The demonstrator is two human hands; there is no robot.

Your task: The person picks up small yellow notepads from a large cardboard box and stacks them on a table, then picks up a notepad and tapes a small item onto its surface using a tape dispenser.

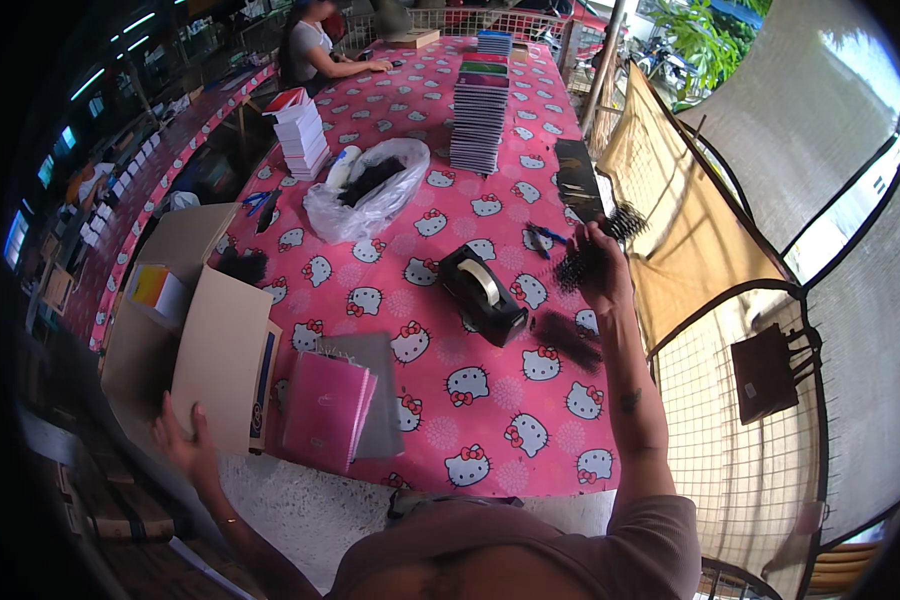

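My right hand (608,275) is closed around a bunch of black spiral binding coils (578,268), held over the right side of the table. More black coils (568,340) lie just below it on the tablecloth. My left hand (184,440) has its fingers apart against the flap of an open cardboard box (220,360) at the table's left edge. Inside that box a small stack with a yellow and orange cover (160,290) shows. Pink-covered booklets (328,410) rest on grey sheets (378,385) beside the box. A black tape dispenser (483,297) stands mid-table.
Pliers with blue handles (542,240) lie near my right hand. Farther back are a plastic bag (395,190) holding black coils, a white stack (300,135) and a tall notebook stack (478,125). Another person (315,50) sits at the far left. A mesh fence (715,420) borders the right.
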